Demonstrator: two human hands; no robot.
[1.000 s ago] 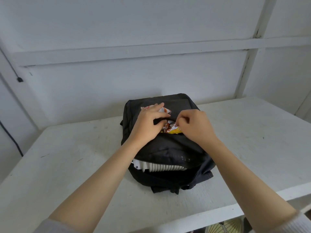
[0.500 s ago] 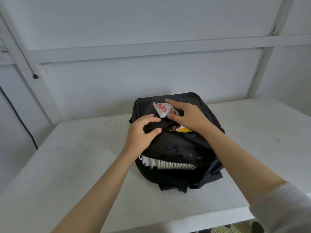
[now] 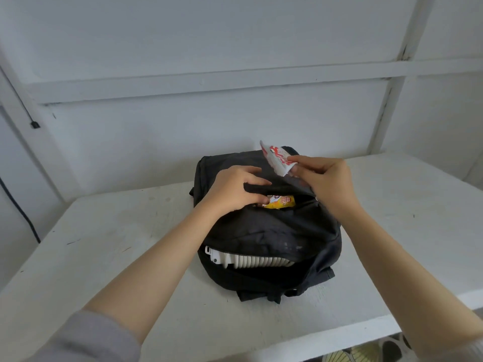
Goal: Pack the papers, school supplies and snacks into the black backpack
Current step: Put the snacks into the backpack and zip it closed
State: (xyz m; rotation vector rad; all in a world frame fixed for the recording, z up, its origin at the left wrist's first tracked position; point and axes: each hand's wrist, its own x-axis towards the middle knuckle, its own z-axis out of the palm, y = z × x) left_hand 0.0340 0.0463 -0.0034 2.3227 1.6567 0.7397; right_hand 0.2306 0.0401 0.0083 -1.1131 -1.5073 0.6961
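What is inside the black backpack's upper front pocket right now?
A yellow snack packet shows in the pocket mouth of the black backpack, which the left hand holds open. Anything deeper is hidden by the fabric.

Black backpack (image 3: 271, 231) flat, unzipped; yellow snack (image 3: 281, 201) inside pocket.

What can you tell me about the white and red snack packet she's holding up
The snack packet is a small, flat white wrapper with red print, glossy like plastic film. It is tilted, one corner pointing up, above the far end of the black backpack. The right hand pinches its lower edge; nothing else touches it.
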